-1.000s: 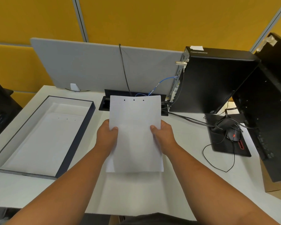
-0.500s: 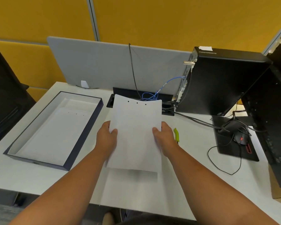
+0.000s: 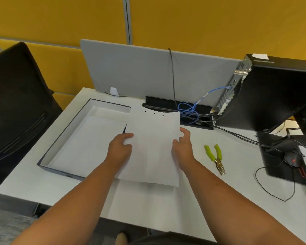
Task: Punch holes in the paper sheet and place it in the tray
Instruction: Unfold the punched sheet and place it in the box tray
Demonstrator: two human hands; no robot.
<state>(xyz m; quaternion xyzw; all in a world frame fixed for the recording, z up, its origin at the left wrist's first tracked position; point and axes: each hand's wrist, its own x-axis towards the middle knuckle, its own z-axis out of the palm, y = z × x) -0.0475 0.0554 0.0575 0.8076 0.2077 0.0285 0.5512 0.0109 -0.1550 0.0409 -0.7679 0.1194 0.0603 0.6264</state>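
Note:
A white paper sheet (image 3: 153,145) with three punched holes along its far edge hangs above the desk, its left part over the tray's right wall. My left hand (image 3: 121,149) grips its left edge and my right hand (image 3: 183,147) grips its right edge. The tray (image 3: 60,137) is a shallow dark-rimmed box with a white inside, lying at the left of the desk, with white paper in it. A hole punch (image 3: 215,157) with lime-green handles lies on the desk to the right of my right hand.
A grey divider panel (image 3: 148,71) stands along the back. A black cable box with blue cables (image 3: 189,110) sits behind the sheet. A black computer case (image 3: 272,92), a monitor stand and a mouse (image 3: 292,159) with cords fill the right. A black chair (image 3: 16,96) is at left.
Both hands have carried the sheet to the left, so it now overlaps the tray's right edge. The hole punch has come fully into sight on the desk to the right.

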